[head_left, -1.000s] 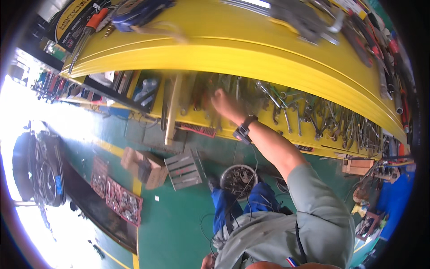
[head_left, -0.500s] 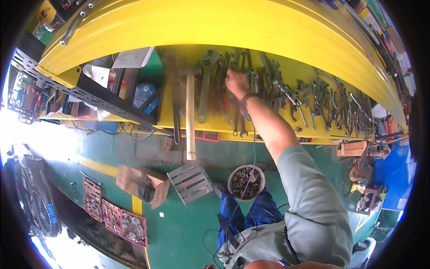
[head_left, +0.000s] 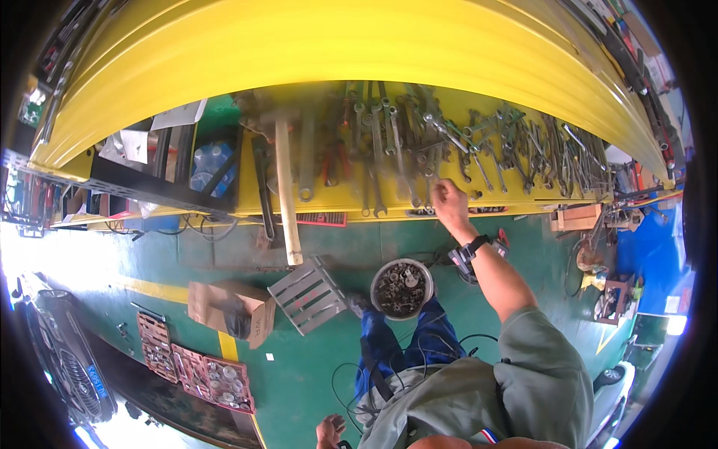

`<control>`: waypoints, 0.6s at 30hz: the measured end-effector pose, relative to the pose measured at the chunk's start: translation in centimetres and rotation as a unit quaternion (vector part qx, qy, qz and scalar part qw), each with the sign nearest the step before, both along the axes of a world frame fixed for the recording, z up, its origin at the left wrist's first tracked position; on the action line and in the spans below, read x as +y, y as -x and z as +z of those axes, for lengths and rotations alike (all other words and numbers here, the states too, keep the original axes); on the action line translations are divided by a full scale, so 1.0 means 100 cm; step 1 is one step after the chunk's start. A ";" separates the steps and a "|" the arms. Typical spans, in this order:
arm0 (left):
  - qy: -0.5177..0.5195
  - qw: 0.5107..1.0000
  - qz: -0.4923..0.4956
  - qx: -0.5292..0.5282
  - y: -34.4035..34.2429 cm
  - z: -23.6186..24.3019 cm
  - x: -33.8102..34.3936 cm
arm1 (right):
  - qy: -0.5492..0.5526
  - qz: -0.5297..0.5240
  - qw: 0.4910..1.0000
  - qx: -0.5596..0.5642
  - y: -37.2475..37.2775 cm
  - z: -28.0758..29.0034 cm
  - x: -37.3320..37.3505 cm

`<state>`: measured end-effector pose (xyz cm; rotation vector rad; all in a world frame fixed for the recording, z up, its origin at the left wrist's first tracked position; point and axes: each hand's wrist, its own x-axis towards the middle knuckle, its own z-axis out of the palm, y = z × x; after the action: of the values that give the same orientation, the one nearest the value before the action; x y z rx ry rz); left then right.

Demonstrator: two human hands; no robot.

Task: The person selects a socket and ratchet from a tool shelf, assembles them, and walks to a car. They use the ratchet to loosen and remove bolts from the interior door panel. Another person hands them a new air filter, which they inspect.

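My right hand is at the front edge of the yellow shelf, its fingers curled together beside the lower ends of some wrenches. Whatever may be between those fingers is too small to make out. Low in the view, my left hand hangs far from the shelf, fingers loosely bent and nothing visible in it. Rows of combination wrenches lie on the shelf above my right hand, partly blurred. Left of them are a big adjustable wrench and a hammer with a long wooden handle.
A round tub of metal parts stands by my legs. Left of it are a grey slatted stool, a cardboard box and open tool cases on the green floor. An overhanging yellow panel covers the shelf's back.
My right hand has drawn back from among the wrenches to the shelf's front edge, further right. My left hand has come further into view at the bottom.
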<state>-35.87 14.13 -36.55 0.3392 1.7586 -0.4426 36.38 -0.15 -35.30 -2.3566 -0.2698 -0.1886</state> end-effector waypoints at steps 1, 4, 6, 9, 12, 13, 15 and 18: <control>-0.007 1.000 0.000 0.008 0.003 -0.003 0.005 | 0.031 -0.016 0.999 -0.021 -0.007 -0.004 -0.014; -0.062 0.997 -0.052 0.014 0.001 -0.003 0.032 | 0.106 -0.048 0.988 -0.100 -0.026 -0.026 -0.041; -0.139 0.978 -0.154 0.007 -0.050 0.018 0.062 | 0.145 -0.049 0.982 -0.106 -0.031 -0.034 -0.041; -0.416 0.636 -0.635 -0.134 -0.134 0.020 0.116 | 0.211 -0.099 0.963 -0.137 -0.030 -0.043 -0.036; -0.524 0.646 -0.495 -0.249 -0.321 0.080 0.121 | 0.234 -0.127 0.959 -0.097 -0.028 -0.042 -0.028; -0.557 0.584 -0.490 -0.329 -0.370 0.080 0.126 | 0.232 -0.112 0.962 -0.095 -0.027 -0.040 -0.027; -0.593 0.478 -0.531 -0.371 -0.484 0.098 0.121 | 0.234 -0.092 0.964 -0.092 -0.027 -0.039 -0.033; -0.688 0.326 -0.517 -0.392 -0.624 0.066 0.123 | 0.243 -0.085 0.963 -0.081 -0.027 -0.039 -0.035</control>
<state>26.58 26.46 -29.90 2.4771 0.1774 0.5473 39.05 -3.63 -39.20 -2.8601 -0.2073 -0.4435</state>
